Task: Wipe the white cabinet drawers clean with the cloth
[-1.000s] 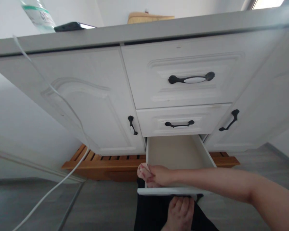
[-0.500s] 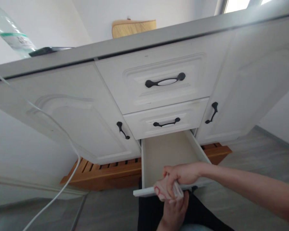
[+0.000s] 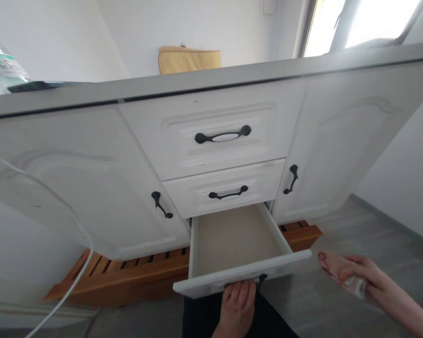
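The fingers of my left hand point(image 3: 237, 305) are curled over the black drawer handle point(image 3: 262, 279) on the front of the pulled-out lowest drawer point(image 3: 239, 270). Its pale interior shows nothing inside. Off to the right of the drawer, my right hand point(image 3: 368, 277) is closed around a pale pinkish cloth point(image 3: 331, 265) with a red mark. A whitish, partly see-through item point(image 3: 356, 285) is in the same hand, blurred; I cannot make out its kind.
Two shut drawers point(image 3: 223, 137) sit above, between cabinet doors with black handles point(image 3: 291, 179). A wooden slatted bench point(image 3: 127, 281) runs beneath. A white cable point(image 3: 81, 267) hangs at left. The countertop point(image 3: 183, 84) bears a bottle point(image 3: 3, 65) and a dark flat object point(image 3: 31, 86).
My right hand has moved from over the drawer front out to the right, carrying the cloth and whitish item. My left hand now grips the drawer handle. The view has shifted.
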`<state>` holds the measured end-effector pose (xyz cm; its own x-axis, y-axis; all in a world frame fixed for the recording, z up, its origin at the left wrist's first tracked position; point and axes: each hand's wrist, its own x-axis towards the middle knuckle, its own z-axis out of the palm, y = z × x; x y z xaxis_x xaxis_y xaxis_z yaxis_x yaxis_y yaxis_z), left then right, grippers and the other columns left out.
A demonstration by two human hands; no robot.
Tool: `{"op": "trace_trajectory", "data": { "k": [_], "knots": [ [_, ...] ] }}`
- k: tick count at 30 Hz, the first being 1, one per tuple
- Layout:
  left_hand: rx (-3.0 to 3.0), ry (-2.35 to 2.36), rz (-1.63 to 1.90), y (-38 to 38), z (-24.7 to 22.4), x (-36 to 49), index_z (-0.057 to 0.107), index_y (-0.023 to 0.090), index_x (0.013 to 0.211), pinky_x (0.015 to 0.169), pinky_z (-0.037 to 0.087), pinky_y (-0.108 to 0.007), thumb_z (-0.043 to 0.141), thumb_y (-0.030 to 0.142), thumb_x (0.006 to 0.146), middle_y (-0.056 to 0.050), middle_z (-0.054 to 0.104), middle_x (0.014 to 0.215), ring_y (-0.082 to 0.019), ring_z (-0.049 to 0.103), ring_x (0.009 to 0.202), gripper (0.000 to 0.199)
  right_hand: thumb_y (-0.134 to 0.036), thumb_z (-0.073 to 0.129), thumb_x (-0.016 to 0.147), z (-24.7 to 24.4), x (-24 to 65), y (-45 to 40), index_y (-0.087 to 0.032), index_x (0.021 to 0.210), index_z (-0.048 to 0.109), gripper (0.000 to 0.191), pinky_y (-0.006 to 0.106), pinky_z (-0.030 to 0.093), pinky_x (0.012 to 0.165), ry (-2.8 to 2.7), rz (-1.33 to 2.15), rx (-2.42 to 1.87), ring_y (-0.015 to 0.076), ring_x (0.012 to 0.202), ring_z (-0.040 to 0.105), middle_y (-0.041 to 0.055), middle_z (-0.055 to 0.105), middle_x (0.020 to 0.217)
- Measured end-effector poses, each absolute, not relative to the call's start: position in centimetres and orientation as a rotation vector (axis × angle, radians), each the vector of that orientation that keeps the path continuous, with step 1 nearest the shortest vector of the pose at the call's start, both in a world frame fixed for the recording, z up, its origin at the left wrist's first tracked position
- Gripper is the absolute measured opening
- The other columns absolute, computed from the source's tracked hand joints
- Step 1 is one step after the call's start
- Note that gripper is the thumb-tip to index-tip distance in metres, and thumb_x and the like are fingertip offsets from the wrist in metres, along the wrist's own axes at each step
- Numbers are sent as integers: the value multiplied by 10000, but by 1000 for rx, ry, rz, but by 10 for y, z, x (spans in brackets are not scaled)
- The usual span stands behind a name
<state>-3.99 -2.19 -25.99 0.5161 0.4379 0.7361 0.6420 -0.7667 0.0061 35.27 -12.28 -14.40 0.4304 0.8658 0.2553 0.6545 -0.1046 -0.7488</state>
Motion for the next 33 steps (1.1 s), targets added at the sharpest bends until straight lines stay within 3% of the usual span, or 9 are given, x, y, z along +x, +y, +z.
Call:
{"op": "trace_trajectory", "data": {
  "k": [5, 9, 12, 15, 18, 21, 24, 28, 33],
  "knots": [
    [-2792, -1089, -855, 45, -239, -34, 537, 215, 1408, 1079, 390, -419, 538, 159, 921, -41, 641, 1300, -248, 557, 1169, 491, -486, 587, 645, -168, 310, -107, -268, 823, 841, 378, 524, 588, 870, -1216, 447, -1834, 368, 942, 718, 157, 761, 980],
    [-2980, -1202, -824, 105, -216, -26, 488, 215, 1440, 1156, 399, -485, 563, 71, 784, -87, 549, 1392, -285, 498, 1276, 676, -461, 594, 650, -174, 270, -74, -271, 845, 841, 368, 521, 573, 911, -1182, 507, -1726, 361, 980, 710, 138, 760, 1006],
    [-2984, -1257, -922, 135, -202, -23, 496, 188, 1406, 1159, 430, -414, 560, 71, 761, -108, 499, 1422, -248, 476, 1320, 659, -399, 608, 621, -172, 249, -54, -276, 845, 840, 345, 493, 561, 933, -1214, 557, -1685, 353, 1009, 699, 126, 755, 1024],
    [-2962, -1305, -1002, 136, -203, -28, 470, 166, 1425, 1191, 403, -443, 487, 64, 825, -138, 427, 1494, -249, 408, 1406, 610, -382, 556, 622, -172, 239, -38, -262, 865, 837, 390, 522, 531, 966, -1181, 522, -1675, 349, 1045, 677, 122, 736, 1050],
    [-2884, -1365, -1008, 108, -228, -47, 432, 229, 1479, 1188, 402, -515, 402, 59, 894, -120, 398, 1537, -265, 377, 1443, 610, -390, 521, 676, -170, 238, -14, -237, 941, 819, 427, 538, 501, 987, -1082, 332, -1670, 338, 1096, 633, 122, 698, 1111],
    [-2696, -1550, -909, 72, -272, -86, 415, 251, 1511, 1152, 451, -508, 394, 65, 919, -119, 418, 1537, -268, 407, 1429, 621, -399, 514, 783, -163, 238, 26, -198, 1151, 747, 480, 516, 465, 1021, -1006, 83, -1648, 314, 1143, 579, 132, 650, 1202],
    [-2446, -1813, -739, 45, -319, -130, 520, 204, 1453, 1145, 455, -451, 402, 17, 881, -138, 465, 1516, -265, 436, 1415, 614, -356, 485, 864, -158, 223, 73, -129, 1330, 607, 532, 510, 423, 1064, -985, -123, -1558, 302, 1195, 540, 169, 600, 1273],
    [-2182, -2195, -396, 29, -356, -159, 611, 222, 1389, 1060, 505, -417, 474, 64, 880, -124, 558, 1458, -272, 522, 1343, 550, -190, 442, 847, -165, 170, 112, -121, 1250, 583, 433, 565, 385, 1086, -1058, -260, -1478, 315, 1206, 522, 170, 590, 1204],
    [-2137, -2470, -134, 35, -353, -146, 559, 259, 1441, 975, 509, -444, 454, 192, 947, -110, 537, 1485, -295, 493, 1362, 509, -77, 381, 804, -180, 73, 121, -201, 1195, 655, 494, 675, 341, 1075, -1349, -274, -1497, 395, 1291, 413, 176, 480, 1287]
  ]
}}
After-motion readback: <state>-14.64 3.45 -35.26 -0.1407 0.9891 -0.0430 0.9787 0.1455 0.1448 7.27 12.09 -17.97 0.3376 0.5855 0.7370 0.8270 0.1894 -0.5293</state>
